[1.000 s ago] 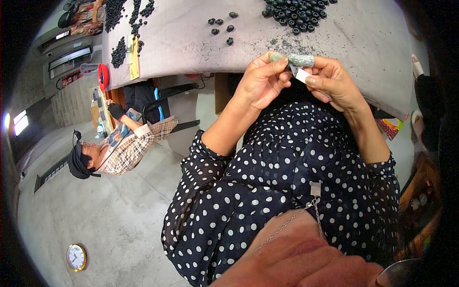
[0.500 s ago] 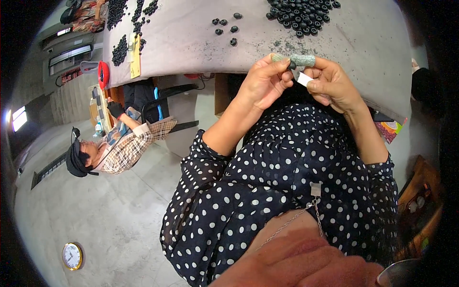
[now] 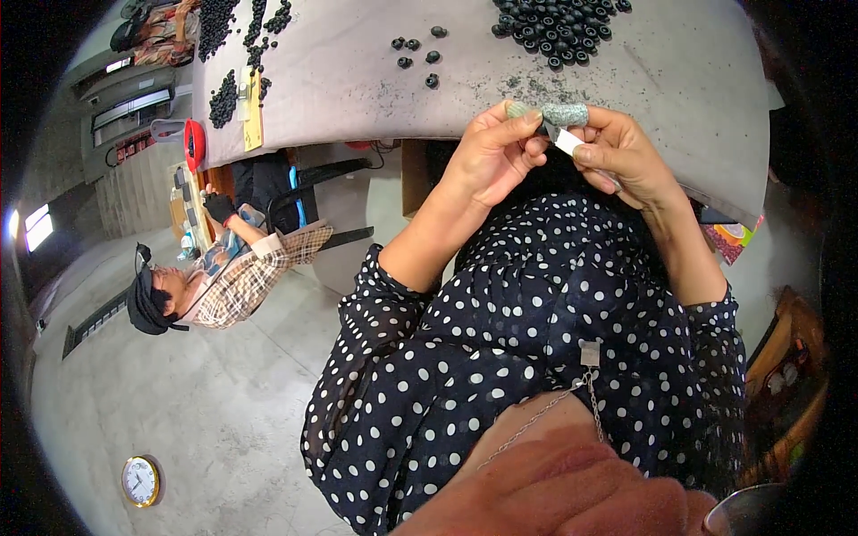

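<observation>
My left hand (image 3: 493, 156) pinches a small round black part (image 3: 543, 128) between thumb and fingertips, just over the near edge of the table. Fingers cover most of that part. My right hand (image 3: 626, 161) grips a small tool with a white handle (image 3: 568, 142), its narrow dark tip against or very near the black part. Its exact kind is too small to make out. Grey-green wrapping (image 3: 565, 115) covers the right index finger, and a pale green wrapping (image 3: 516, 109) shows on a left finger. Both hands nearly meet.
A heap of black parts (image 3: 554, 36) lies on the grey-covered table (image 3: 357, 98), with several loose ones (image 3: 433, 81) to its left and dark crumbs (image 3: 536, 89) nearer me. Smaller black pieces (image 3: 223, 100) and a yellow strip (image 3: 254, 125) are farther left. A co-worker (image 3: 241, 281) sits by a chair (image 3: 331, 179).
The black part is turned further into my left fingers and shows less. The white-handled tool has shifted slightly left and up against it. The whole view has shifted a little.
</observation>
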`<state>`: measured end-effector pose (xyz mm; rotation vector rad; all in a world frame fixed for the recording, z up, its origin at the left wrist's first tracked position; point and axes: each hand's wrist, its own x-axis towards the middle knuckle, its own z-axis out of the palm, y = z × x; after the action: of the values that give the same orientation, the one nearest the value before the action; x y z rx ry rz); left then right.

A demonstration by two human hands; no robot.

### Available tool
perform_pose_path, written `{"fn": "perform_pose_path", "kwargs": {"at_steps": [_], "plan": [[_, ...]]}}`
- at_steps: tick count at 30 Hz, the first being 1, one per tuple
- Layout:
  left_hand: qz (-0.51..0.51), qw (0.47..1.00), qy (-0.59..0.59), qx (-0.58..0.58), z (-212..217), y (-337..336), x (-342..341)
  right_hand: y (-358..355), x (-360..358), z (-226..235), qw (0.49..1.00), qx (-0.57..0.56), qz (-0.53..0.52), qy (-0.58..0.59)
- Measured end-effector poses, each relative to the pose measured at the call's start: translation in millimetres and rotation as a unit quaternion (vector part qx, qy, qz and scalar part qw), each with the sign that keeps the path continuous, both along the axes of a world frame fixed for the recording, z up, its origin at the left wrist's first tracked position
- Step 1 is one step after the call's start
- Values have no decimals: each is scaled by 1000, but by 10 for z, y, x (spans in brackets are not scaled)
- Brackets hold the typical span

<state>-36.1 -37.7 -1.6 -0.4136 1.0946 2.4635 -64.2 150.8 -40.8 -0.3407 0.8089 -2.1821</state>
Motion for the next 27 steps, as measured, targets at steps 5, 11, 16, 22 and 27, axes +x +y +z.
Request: {"fn": "perform_pose_path", "kwargs": {"at_steps": [5,11,16,22,27], "plan": [[-7,999,7,-45,18,-21,-19,-10,-5,29,1000,7,-5,3],[-20,994,36,-100,-7,-96,25,4,-12,-36,999,36,35,13],[-4,999,-4,-32,9,-90,8,-33,19,59,999,28,8,21],[-3,1000,-1,-14,-25,-82,-6,-34,27,61,999,24,-7,25],[8,1000,-4,-16,-28,-49,0,-20,11,48,999,32,-1,27]]}}
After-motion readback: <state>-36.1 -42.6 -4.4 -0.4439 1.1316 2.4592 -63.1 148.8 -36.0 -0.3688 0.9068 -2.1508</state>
